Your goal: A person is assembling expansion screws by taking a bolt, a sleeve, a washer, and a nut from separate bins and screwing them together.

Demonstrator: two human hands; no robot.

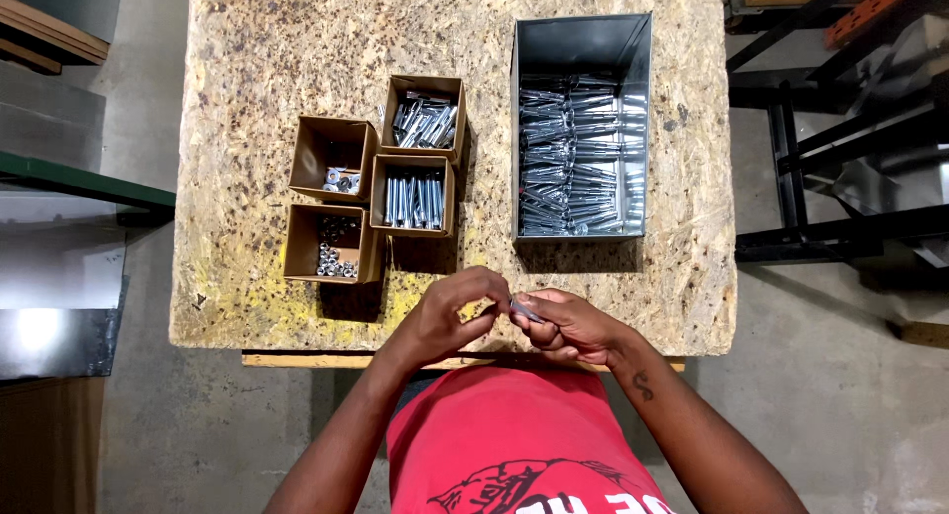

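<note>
My left hand [450, 311] and my right hand [568, 324] meet over the near edge of the chipboard table [247, 128]. Both pinch one small shiny metal bolt [522, 309] between their fingertips. The left fingers curl around its left end, the right hand holds its right end. Just beyond my hands stand small cardboard boxes: one with silver bolts laid side by side [413, 200], one with jumbled bolts [425, 124], one with washers [341, 181], one with nuts [336, 260]. Most of the bolt is hidden by my fingers.
A grey metal bin [633, 49] at the table's right holds several stacked assembled bolts [573, 158]. Black metal racking [840, 178] stands right of the table. A green-edged shelf [79, 183] and metal sheets lie on the left. Concrete floor surrounds the table.
</note>
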